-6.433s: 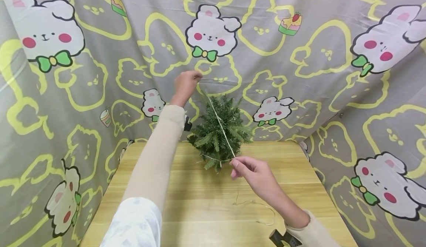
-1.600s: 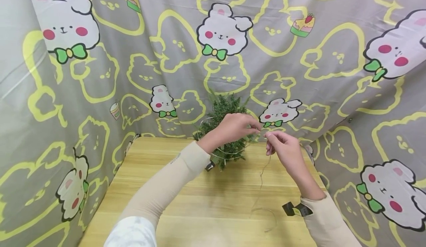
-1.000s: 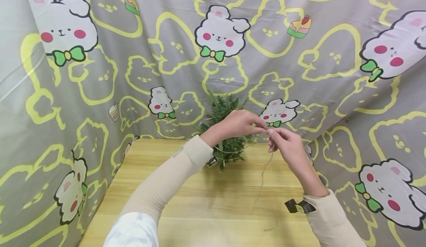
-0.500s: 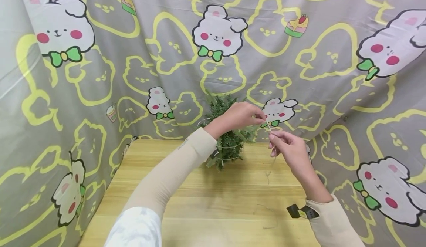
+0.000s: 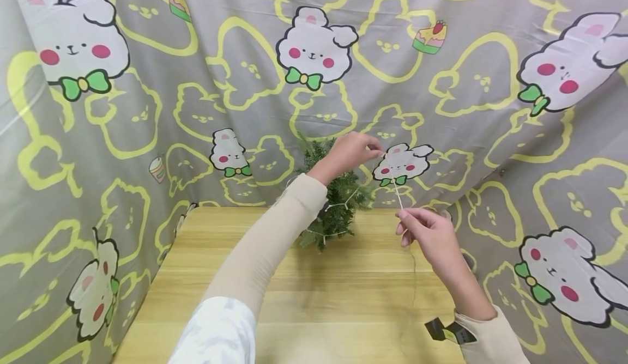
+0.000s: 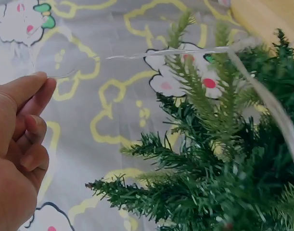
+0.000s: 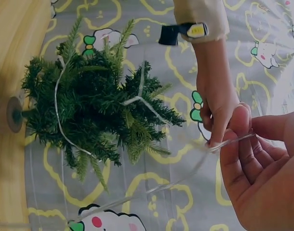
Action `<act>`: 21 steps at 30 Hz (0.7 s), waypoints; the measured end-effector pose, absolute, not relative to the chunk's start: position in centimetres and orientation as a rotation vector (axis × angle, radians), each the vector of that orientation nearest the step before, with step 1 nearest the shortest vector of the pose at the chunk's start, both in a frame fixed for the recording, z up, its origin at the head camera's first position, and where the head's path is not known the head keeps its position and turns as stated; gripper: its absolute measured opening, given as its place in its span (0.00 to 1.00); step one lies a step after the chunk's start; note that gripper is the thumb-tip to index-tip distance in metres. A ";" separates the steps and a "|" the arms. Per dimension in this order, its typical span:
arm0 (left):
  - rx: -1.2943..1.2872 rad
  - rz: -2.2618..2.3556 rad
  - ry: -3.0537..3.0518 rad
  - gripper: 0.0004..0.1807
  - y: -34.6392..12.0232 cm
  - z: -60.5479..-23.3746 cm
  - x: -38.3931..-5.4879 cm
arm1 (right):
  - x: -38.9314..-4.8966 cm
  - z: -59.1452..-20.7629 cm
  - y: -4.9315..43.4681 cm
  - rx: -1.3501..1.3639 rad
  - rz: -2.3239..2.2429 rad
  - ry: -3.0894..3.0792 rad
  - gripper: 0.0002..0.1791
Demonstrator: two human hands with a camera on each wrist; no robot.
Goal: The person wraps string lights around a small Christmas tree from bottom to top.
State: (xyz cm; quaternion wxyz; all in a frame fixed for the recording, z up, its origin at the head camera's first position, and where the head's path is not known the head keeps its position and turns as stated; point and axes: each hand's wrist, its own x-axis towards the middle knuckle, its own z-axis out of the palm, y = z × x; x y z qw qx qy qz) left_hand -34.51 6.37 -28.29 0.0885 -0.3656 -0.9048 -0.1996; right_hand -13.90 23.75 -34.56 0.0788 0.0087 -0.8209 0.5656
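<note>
Left hand (image 5: pixel 350 151) pinches the string (image 5: pixel 395 187), which loops across the tree (image 5: pixel 338 192) and leaves its right side; right hand (image 5: pixel 427 230) pinches it farther right. Since 1 second ago the hands have parted, straightening that stretch, probably readying length for wrapping.

In my head view the light is bright and quite even, and the curtain (image 5: pixel 265 119) becomes pale, almost washed out, at the left edge. On the surface (image 5: pixel 289 293) I see a soft, weak shadow below the tree (image 5: pixel 343 225), and a whitish shine at bottom middle of the frame. Shapes look stretched toward both sides. In my left wrist view the cord (image 6: pixel 276 108) is blurred at the right. My right wrist view looks darker, with the curtain brighter at far right.
</note>
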 end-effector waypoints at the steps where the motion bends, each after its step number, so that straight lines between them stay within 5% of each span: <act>1: -1.076 -0.609 -2.698 0.12 6.5 -28.2 -34.7 | -13.8 -34.6 23.7 0.029 1.699 -2.455 0.24; 21: -0.982 -0.518 -2.780 0.11 10.0 -31.8 -36.3 | -13.3 -35.9 24.1 -0.113 1.602 -2.465 0.24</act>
